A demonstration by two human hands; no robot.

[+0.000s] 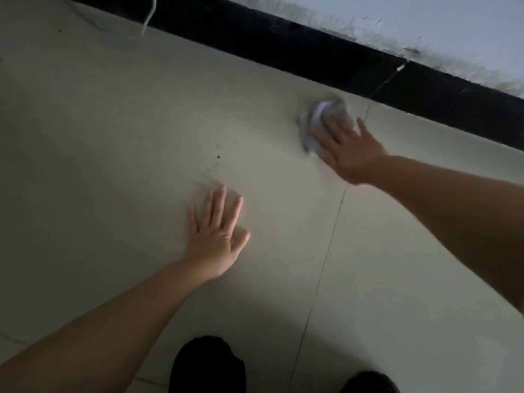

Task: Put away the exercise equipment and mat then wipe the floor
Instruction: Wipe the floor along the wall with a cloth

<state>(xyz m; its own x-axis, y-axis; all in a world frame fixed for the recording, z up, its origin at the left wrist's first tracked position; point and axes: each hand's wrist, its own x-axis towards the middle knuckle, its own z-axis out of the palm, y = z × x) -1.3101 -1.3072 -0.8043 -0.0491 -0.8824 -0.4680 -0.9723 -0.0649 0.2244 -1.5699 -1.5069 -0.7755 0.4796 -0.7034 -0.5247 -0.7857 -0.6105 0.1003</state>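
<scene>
Wiping goes best if the right hand [347,153], fingers spread flat on the blurred, seemingly crumpled cloth [320,123] near the black skirting [283,43], presses evenly toward the dark specks [217,158] while the left hand [217,236], splayed empty, braces on the floor [113,137].

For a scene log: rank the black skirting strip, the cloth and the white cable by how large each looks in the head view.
1. Black skirting strip, largest by far.
2. Cloth, partly under the right hand.
3. White cable, only a short piece showing.
</scene>
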